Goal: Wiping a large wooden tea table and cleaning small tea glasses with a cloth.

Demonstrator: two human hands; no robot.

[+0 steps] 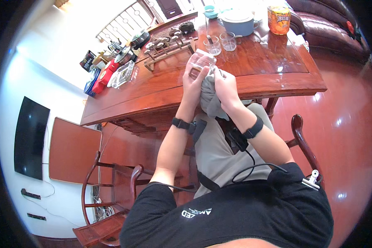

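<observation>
My left hand (192, 78) grips a clear glass cup (203, 55), which is tilted above the near edge of a polished wooden table (161, 96). In my right hand (227, 88) is a bunched grey cloth (209, 98), pressed at the cup's near end. Folds of the cloth hang between my wrists, over my lap. Just beyond the cup, two more clear drinking glasses stand upright on the tabletop: one glass (213, 49) on the left, another glass (229, 46) on the right. My fingers hide part of the held cup.
Behind the glasses stand a blue lidded pot (240, 27) and an orange drink container (279, 21). A wooden rack (170, 51), a clear plastic tray (123, 76) and red containers (107, 76) occupy the table's left. Wooden chairs (104, 186) flank me; a cable (251, 159) crosses my lap.
</observation>
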